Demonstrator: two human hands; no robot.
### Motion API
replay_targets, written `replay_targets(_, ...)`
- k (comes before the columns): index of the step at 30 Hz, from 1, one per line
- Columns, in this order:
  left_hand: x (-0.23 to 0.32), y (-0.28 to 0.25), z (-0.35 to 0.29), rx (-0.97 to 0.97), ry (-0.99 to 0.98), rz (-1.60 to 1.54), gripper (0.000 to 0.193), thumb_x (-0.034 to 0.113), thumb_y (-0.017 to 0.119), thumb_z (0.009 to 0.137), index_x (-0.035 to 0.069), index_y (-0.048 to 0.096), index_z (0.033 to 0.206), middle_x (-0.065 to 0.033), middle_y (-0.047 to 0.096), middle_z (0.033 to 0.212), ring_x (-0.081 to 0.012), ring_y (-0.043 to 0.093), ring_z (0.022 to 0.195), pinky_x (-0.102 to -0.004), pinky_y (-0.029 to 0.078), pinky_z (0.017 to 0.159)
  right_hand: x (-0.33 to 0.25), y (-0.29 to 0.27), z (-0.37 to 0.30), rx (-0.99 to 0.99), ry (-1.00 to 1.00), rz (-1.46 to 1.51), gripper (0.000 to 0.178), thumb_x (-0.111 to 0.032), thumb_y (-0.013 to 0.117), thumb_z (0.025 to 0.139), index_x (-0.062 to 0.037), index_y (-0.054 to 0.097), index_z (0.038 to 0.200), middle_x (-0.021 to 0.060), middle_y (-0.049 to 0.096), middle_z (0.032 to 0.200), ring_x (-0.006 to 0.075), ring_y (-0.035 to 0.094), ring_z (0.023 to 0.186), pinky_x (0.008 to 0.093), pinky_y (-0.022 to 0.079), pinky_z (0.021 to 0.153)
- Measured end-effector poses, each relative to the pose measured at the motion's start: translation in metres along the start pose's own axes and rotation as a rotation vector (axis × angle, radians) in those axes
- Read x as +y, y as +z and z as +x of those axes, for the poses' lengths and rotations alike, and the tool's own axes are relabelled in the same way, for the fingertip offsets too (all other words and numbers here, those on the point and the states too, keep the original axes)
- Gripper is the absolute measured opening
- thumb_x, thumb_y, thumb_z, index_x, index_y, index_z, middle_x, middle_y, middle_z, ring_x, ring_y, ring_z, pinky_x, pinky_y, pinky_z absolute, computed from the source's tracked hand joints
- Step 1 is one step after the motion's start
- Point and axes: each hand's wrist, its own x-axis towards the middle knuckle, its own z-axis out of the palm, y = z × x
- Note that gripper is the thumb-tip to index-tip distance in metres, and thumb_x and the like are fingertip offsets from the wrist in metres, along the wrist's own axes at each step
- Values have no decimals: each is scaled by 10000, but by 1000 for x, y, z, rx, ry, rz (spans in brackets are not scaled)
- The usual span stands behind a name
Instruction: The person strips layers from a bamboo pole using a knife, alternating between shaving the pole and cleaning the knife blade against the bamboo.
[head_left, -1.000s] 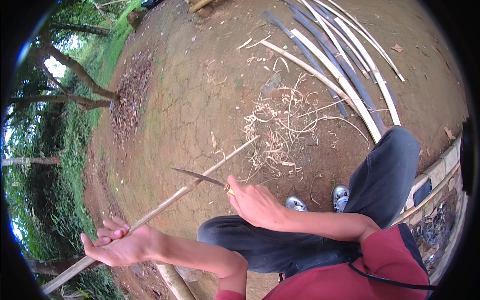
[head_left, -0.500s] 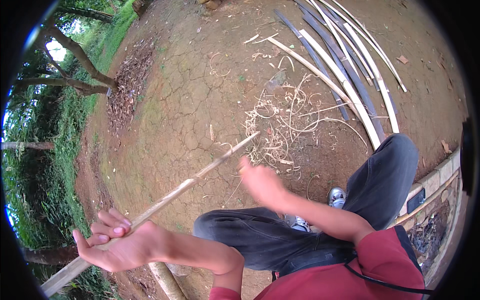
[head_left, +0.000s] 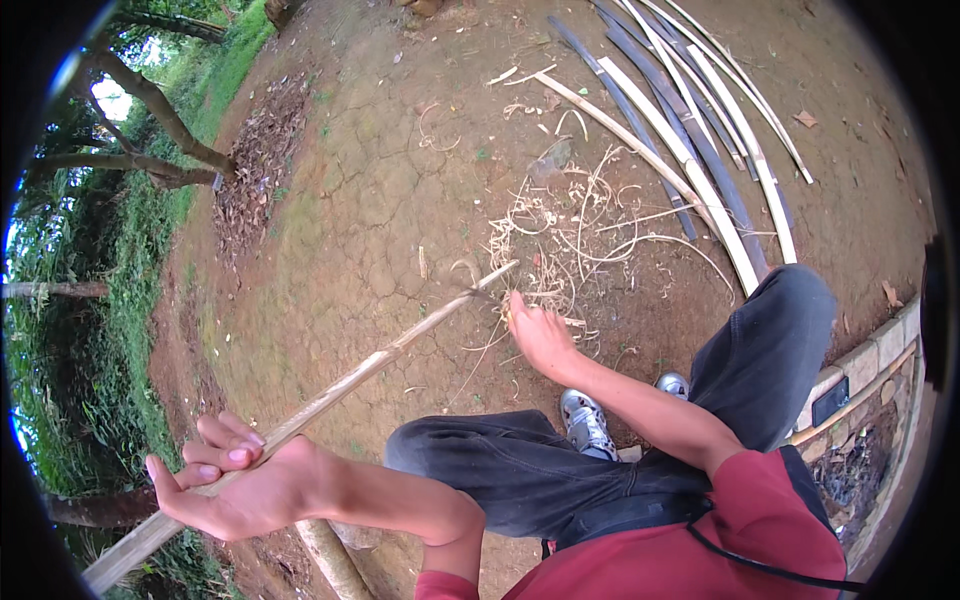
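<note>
A long pale bamboo strip (head_left: 350,380) slants from the lower left up to the middle of the view. My left hand (head_left: 250,485) is closed round its lower part, palm up with the fingers curled over it. My right hand (head_left: 541,338) is closed on a knife (head_left: 484,295), whose dark blade lies against the strip near its far end. The handle is mostly hidden in my fist. A thin curled shaving (head_left: 466,268) stands up from the strip beside the blade.
Loose bamboo shavings (head_left: 560,235) litter the dirt ahead. Several split bamboo strips (head_left: 690,150), pale and dark, lie at the far right. A low brick edging (head_left: 870,358) with a dark phone-like object (head_left: 830,400) runs along the right. Trees (head_left: 150,105) and greenery stand left.
My right hand has moved away from me and slightly right, toward the strip's far end, and the blade now shows against it. My left hand and the strip have hardly moved.
</note>
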Motion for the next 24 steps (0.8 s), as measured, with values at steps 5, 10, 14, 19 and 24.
replay_targets(5, -6, -6, 13, 12, 3, 53, 356, 218, 538, 861, 155, 365, 556, 35, 193, 443, -69, 165, 396, -232, 135, 408, -52, -36, -9, -185, -14, 329, 189, -103, 430, 947, 80, 438, 995, 191, 584, 567, 322, 614, 487, 418, 491, 415)
replay_targets(10, -8, -3, 7, -31, 44, 54, 356, 215, 518, 871, 152, 360, 559, 36, 217, 440, -68, 173, 393, -225, 137, 397, -69, -40, -25, -116, -55, 346, 240, -132, 435, 961, 90, 435, 1052, 144, 551, 529, 327, 584, 465, 427, 455, 406)
replay_targets(14, -4, 0, 7, -44, -32, -16, 358, 196, 536, 855, 161, 340, 557, 36, 231, 463, -73, 190, 402, -222, 143, 400, 1, 12, 10, -147, 153, 257, 229, -112, 413, 951, 85, 460, 1058, 174, 571, 562, 341, 613, 529, 437, 462, 422)
replay_targets(19, -12, 2, 17, 22, -41, -4, 371, 182, 556, 840, 157, 328, 549, 26, 217, 472, -82, 185, 424, -231, 133, 416, -45, -29, 2, -207, 11, 400, 278, -117, 425, 939, 114, 463, 1089, 190, 578, 573, 346, 591, 468, 440, 487, 459)
replay_targets(24, -2, 11, 5, 15, -1, 30, 349, 191, 568, 825, 146, 352, 555, 24, 215, 467, -87, 186, 418, -237, 132, 410, 13, 25, 17, -150, 180, 263, 256, -141, 363, 963, 80, 468, 1040, 243, 607, 668, 375, 628, 606, 451, 526, 556)
